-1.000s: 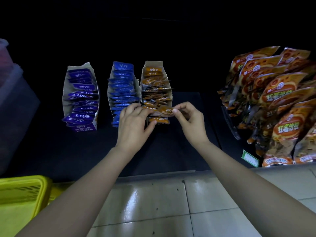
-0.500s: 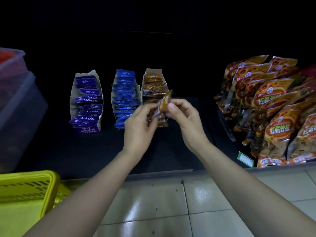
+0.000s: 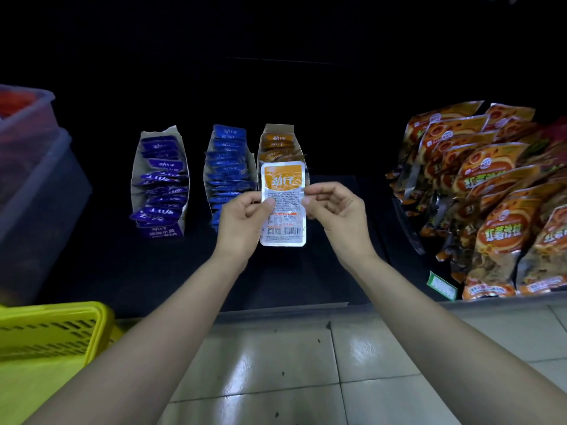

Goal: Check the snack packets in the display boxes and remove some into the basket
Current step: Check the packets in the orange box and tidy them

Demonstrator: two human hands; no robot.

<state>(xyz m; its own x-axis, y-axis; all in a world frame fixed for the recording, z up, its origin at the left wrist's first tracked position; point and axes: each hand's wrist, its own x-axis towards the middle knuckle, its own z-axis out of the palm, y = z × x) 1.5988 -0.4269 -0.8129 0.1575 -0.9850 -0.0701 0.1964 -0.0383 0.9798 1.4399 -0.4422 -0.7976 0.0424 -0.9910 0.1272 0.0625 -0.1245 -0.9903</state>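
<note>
An orange and white snack packet [image 3: 283,204] is held flat toward me, its printed back with a barcode showing. My left hand [image 3: 242,223] pinches its left edge and my right hand [image 3: 336,216] pinches its right edge. Behind the packet stands the orange display box [image 3: 277,142], partly hidden. To its left stand two display boxes of blue packets [image 3: 228,167] and purple-blue packets [image 3: 161,182] on the dark shelf. The yellow basket [image 3: 52,335] sits on the floor at the lower left.
Large orange snack bags [image 3: 497,204] are stacked on the shelf at the right, with a green price tag [image 3: 441,285] below them. Translucent plastic bins [image 3: 33,179] stand at the left. Pale floor tiles [image 3: 276,363] lie in front of the shelf edge.
Both hands lifted one orange packet out of its box, turned it from edge-on to flat, and brought it closer to me.
</note>
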